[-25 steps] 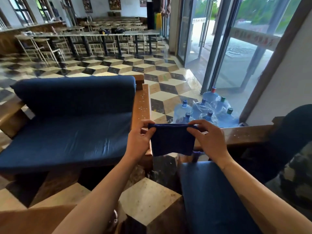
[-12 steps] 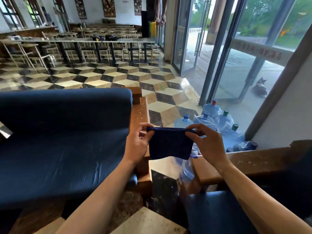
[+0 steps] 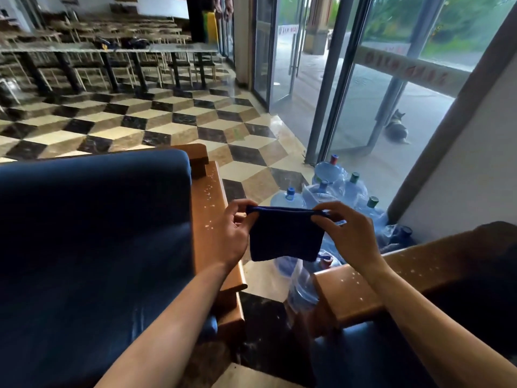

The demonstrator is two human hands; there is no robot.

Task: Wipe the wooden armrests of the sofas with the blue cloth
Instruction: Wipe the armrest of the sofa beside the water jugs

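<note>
Blue sofa (image 3: 92, 242) fills the 9 o'clock sector; its wooden armrest (image 3: 208, 219) (speckled with pale flecks) runs along its right edge. A second armrest (image 3: 363, 287) lies at 4 o'clock. Water jugs (image 3: 330, 177) stand between them at 1 o'clock. Blue cloth (image 3: 285, 236) hangs at centre — left hand (image 3: 232, 233) and right hand (image 3: 349, 236) each pinch a top corner — clear of both armrests.

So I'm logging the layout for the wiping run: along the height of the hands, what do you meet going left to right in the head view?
Blue sofa cushion → left sofa's wooden armrest → left hand → blue cloth → right hand → right sofa's wooden armrest.
</note>
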